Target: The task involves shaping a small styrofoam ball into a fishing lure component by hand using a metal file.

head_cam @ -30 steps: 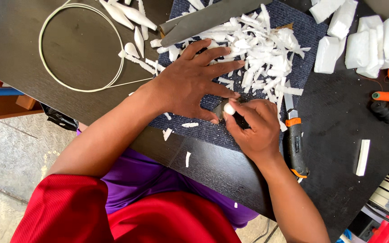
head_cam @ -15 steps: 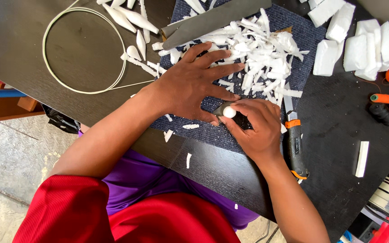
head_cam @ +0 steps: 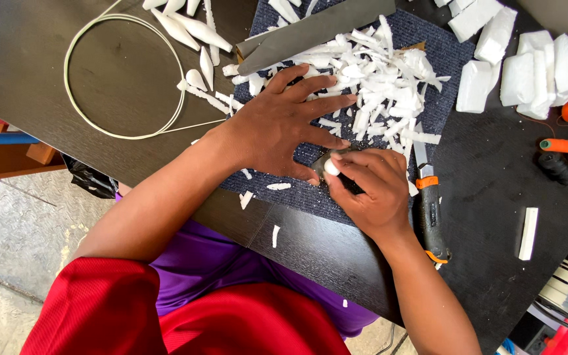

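Right hand [head_cam: 371, 190] pinched round a small white foam piece [head_cam: 331, 168] — rounded end toward flat, spread left hand [head_cam: 283, 125] — long axis hidden.

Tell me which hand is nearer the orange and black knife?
Right. The right hand lies just beside the knife, pinching a small white piece. The left hand is farther, spread flat on the mat past the right hand.

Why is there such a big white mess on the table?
White foam shavings lie heaped on the blue mat, some strewn past it on the dark table. The right hand holds a small white piece.
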